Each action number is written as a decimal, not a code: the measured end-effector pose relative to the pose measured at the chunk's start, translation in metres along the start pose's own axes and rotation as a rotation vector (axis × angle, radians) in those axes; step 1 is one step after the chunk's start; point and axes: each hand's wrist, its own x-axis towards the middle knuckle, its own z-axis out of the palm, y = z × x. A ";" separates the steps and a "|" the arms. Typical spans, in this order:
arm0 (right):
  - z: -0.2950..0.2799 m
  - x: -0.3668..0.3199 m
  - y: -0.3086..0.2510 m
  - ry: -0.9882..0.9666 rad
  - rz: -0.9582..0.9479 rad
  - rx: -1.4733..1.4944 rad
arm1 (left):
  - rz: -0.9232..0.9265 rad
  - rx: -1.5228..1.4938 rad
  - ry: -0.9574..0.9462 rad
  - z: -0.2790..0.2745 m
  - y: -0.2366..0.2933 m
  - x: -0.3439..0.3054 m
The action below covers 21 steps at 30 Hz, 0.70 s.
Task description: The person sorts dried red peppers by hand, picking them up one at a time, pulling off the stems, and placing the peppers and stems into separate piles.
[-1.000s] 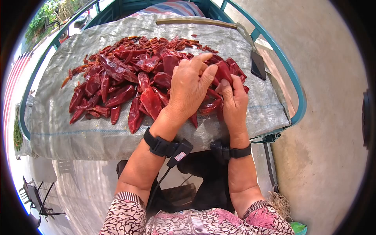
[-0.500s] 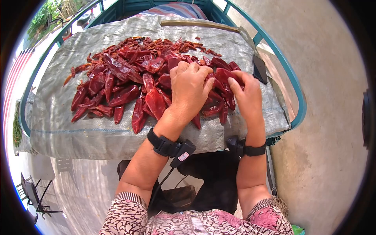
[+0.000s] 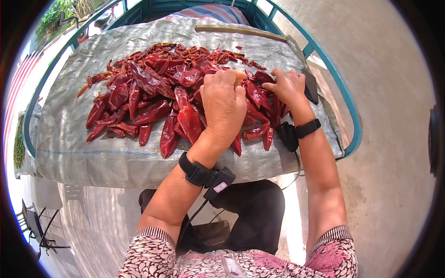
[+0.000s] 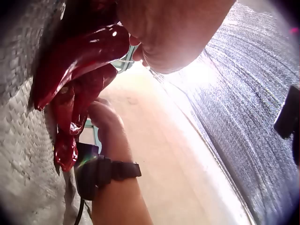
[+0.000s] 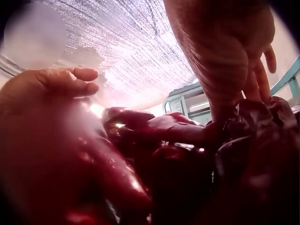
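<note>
In the head view, dried red chilli peppers (image 3: 150,111) lie heaped on a grey woven sheet (image 3: 92,169). My left hand (image 3: 225,99) is low over the heap's right half, back upward and fingers bent down; I cannot tell whether it grips a pepper. Its thumb and forefinger show in the right wrist view, beside a glossy pepper (image 5: 112,173). My right hand (image 3: 288,87) is at the heap's right edge, thumb and forefinger apart. In the right wrist view its fingers (image 5: 263,79) reach down to wrinkled peppers (image 5: 262,126). Large peppers (image 4: 84,58) lie close to my left hand in the left wrist view.
A dark phone (image 3: 310,87) lies right of my right hand. A wooden strip (image 3: 241,32) crosses the sheet's far side. Teal rails (image 3: 345,99) curve round the sheet, with concrete floor (image 3: 394,116) beyond. Smaller broken pepper bits (image 3: 218,54) lie at the back of the heap.
My right hand has moved right and forward, away from my left hand and from the pepper it was holding earlier. My left hand's extended forefinger has bent down; that hand stays over the heap.
</note>
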 end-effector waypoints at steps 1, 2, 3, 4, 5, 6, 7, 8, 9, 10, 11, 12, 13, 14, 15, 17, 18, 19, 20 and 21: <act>0.003 0.003 -0.001 -0.031 0.017 0.055 | -0.007 -0.004 -0.016 -0.001 0.001 -0.001; 0.007 0.008 -0.001 -0.061 0.035 0.108 | -0.014 -0.010 -0.031 -0.002 0.004 -0.001; 0.011 0.014 -0.002 -0.089 0.049 0.160 | -0.021 -0.015 -0.042 -0.002 0.005 -0.001; 0.014 0.018 -0.001 -0.106 0.068 0.186 | -0.024 -0.024 -0.041 -0.002 0.004 -0.001; 0.018 0.021 0.000 -0.123 0.088 0.213 | -0.027 -0.033 -0.041 -0.001 0.003 -0.001; 0.018 0.022 -0.001 -0.140 0.107 0.240 | -0.030 -0.041 -0.040 -0.001 0.002 -0.001; 0.018 0.022 -0.002 -0.134 0.144 0.239 | -0.028 -0.041 -0.034 -0.001 0.002 0.000; 0.017 0.022 -0.003 -0.129 0.181 0.239 | -0.025 -0.041 -0.027 -0.001 0.002 0.000; 0.016 0.022 -0.005 -0.124 0.218 0.238 | -0.023 -0.041 -0.021 -0.001 0.002 0.000; 0.017 0.022 -0.005 -0.054 0.213 0.292 | -0.029 -0.044 -0.020 -0.001 0.002 0.000; 0.018 0.022 -0.002 0.016 0.209 0.347 | -0.036 -0.048 -0.020 -0.001 0.003 0.000; 0.020 0.022 0.001 0.085 0.205 0.400 | -0.043 -0.053 -0.020 -0.002 0.003 0.000; 0.022 0.023 0.003 0.096 0.135 0.472 | -0.050 -0.068 -0.015 -0.002 0.003 0.000; 0.024 0.027 0.005 0.108 0.065 0.543 | -0.056 -0.083 -0.011 -0.002 0.004 0.000; 0.028 0.031 0.007 0.120 -0.005 0.613 | -0.061 -0.099 -0.006 -0.002 0.004 0.000; 0.039 0.037 0.002 0.121 -0.294 0.595 | -0.066 -0.116 0.016 0.001 0.002 -0.001; 0.039 0.038 -0.003 0.122 -0.368 0.568 | -0.068 -0.123 0.029 0.002 0.001 0.000; 0.039 0.040 -0.006 0.123 -0.440 0.541 | -0.071 -0.118 0.027 0.002 0.001 0.000; 0.037 0.043 -0.007 -0.077 -0.350 0.474 | -0.075 -0.113 0.024 0.001 0.001 0.000; 0.030 0.042 -0.011 -0.100 -0.313 0.405 | -0.079 -0.109 0.020 0.001 0.001 0.000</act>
